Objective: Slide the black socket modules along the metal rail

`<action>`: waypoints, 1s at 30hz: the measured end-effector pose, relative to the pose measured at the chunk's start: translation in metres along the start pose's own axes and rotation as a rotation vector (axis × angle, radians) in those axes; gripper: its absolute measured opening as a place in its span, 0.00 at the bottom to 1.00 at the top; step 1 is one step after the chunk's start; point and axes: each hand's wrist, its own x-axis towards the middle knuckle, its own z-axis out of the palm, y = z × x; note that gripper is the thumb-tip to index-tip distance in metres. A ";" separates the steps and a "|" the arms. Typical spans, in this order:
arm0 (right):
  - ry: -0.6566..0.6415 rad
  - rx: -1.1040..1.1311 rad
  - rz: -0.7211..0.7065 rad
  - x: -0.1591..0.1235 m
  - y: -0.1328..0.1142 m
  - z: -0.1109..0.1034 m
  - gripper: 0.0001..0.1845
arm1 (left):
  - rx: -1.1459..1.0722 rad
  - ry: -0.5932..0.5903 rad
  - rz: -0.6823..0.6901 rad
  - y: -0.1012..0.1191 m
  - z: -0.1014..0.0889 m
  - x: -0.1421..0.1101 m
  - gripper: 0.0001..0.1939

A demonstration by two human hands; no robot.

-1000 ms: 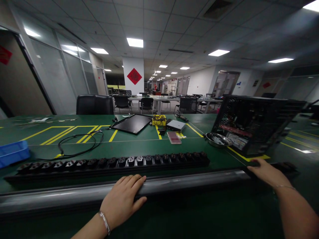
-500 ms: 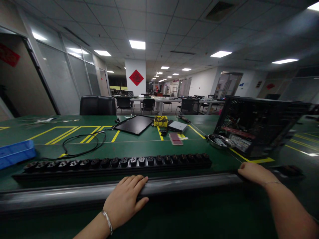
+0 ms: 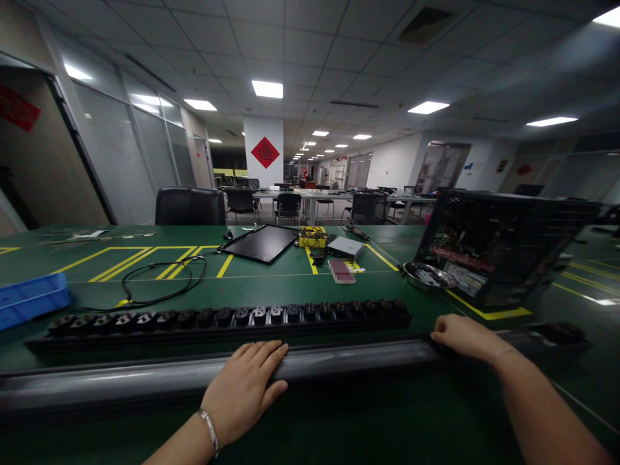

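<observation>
The right hand (image 3: 464, 336) has slid leftward along the metal rail (image 3: 339, 358) at the workbench's near edge, resting flat and open. The left hand (image 3: 245, 387) stays put, palm down, fingers spread on the same rail, just below the power strip (image 3: 217, 318).

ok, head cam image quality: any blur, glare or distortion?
Head view: strong wide-angle warp, ceiling and walls bowing, corners smeared. Ceiling light panels blown out; bench dim. Soft sheen along the metal rail under the left hand. Right hand slightly soft; power strip sockets readable.
</observation>
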 end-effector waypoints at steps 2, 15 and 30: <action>0.003 -0.020 -0.006 -0.002 -0.009 0.000 0.11 | 0.008 0.008 0.013 0.000 0.001 0.000 0.24; 0.022 -0.124 -0.053 -0.023 -0.051 -0.004 0.14 | 0.043 0.002 0.090 0.000 -0.003 0.001 0.23; 0.079 -0.086 -0.212 -0.033 -0.077 0.001 0.11 | 0.061 0.061 0.081 0.009 -0.003 0.001 0.22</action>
